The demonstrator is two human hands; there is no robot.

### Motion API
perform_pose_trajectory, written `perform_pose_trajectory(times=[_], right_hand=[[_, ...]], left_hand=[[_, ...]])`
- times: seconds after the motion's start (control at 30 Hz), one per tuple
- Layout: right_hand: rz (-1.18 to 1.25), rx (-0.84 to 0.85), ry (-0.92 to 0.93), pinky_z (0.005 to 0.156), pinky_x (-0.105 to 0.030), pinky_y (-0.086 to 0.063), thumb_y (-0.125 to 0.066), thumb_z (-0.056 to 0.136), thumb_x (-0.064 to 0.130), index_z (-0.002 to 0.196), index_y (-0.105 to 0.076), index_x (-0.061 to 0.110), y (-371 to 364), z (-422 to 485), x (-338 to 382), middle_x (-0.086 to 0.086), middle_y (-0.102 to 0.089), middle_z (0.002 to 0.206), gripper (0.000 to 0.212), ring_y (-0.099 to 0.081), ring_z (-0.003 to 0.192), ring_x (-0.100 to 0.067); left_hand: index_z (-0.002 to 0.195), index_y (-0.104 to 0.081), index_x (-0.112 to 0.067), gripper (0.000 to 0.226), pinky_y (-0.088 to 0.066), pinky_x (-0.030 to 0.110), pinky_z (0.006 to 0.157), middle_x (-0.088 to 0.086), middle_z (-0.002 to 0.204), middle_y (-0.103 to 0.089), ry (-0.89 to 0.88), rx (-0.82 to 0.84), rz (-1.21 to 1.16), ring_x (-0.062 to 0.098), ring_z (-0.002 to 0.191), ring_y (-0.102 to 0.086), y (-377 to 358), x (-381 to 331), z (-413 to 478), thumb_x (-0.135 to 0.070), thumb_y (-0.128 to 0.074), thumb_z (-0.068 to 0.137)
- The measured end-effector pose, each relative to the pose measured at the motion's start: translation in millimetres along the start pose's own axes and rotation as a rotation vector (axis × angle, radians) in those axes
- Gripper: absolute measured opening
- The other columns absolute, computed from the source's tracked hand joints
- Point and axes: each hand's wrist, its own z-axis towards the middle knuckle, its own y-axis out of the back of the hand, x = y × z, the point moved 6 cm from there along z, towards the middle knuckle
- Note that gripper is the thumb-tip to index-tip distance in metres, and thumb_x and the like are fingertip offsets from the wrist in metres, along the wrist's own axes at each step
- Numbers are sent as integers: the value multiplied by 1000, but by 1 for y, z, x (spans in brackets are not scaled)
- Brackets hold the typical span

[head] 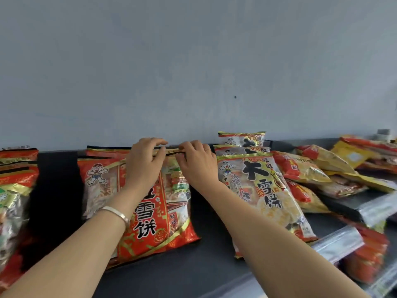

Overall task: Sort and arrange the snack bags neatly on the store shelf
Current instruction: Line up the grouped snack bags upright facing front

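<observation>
1. Fingers (159, 157) of both hands curl over the top seam of the red snack bag (154, 214) — left hand (144, 166) and right hand (198, 164) pinching it side by side.
2. It sits on the dark shelf (214, 267), between red bags (17, 183) at left and a yellow-white stack (257, 179) at right.
3. Loose bags (318, 166) lie jumbled far right.

free: shelf gap (55, 190) left of red bag (150, 222) | blocked: yellow bags (268, 190) right

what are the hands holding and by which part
The left hand and right hand both pinch the top sealed edge of the red rice cracker bag, side by side near the middle of that edge.
</observation>
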Motion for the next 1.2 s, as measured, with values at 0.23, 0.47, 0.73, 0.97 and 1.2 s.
perform_pose_trajectory(times=[0.23, 0.47, 0.73, 0.97, 1.2], right_hand=[[15, -9, -190, 100, -43, -38, -43, 99, 36, 131, -51, 20, 37, -19, -102, -4, -49, 137, 37, -42, 127, -29], [-7, -25, -200, 98, -42, -42, -42, 99, 36, 134, -49, 22, 80, -29, -214, -5, -49, 138, 38, -43, 127, -29], [-54, -23, -255, 91, -39, -44, -43, 99, 36, 131, -50, 19, 127, -42, -364, -6, -50, 134, 37, -45, 121, -31], [-19, -56, -333, 92, -38, -44, -44, 98, 34, 132, -48, 18, 142, -41, -434, -9, -46, 138, 38, -44, 124, -31], [-86, -80, -378, 95, -40, -44, -43, 98, 31, 138, -44, 20, 154, -27, -475, -9, -44, 141, 42, -42, 127, -31]], left_hand=[[110, -66, -14, 22, -38, 29, 92, 2, 112, -63, -44, 162, -33, 18, 109, -54, -65, -58, -17, -13, -54, 91], [114, -62, -21, 23, -39, 30, 94, -4, 118, -57, -27, 247, -63, 15, 115, -49, -156, -139, -20, -19, -53, 93], [129, -51, -22, 36, -36, 26, 98, -1, 131, -49, -11, 411, -115, 16, 122, -44, -288, -242, -24, -23, -54, 93], [141, -37, -20, 54, -32, 34, 108, 4, 143, -38, 90, 522, -89, 20, 132, -37, -357, -264, -14, -23, -56, 92], [136, -44, -19, 47, -27, 25, 103, 5, 140, -42, -24, 504, -128, 19, 131, -37, -398, -287, 5, -20, -57, 91]])
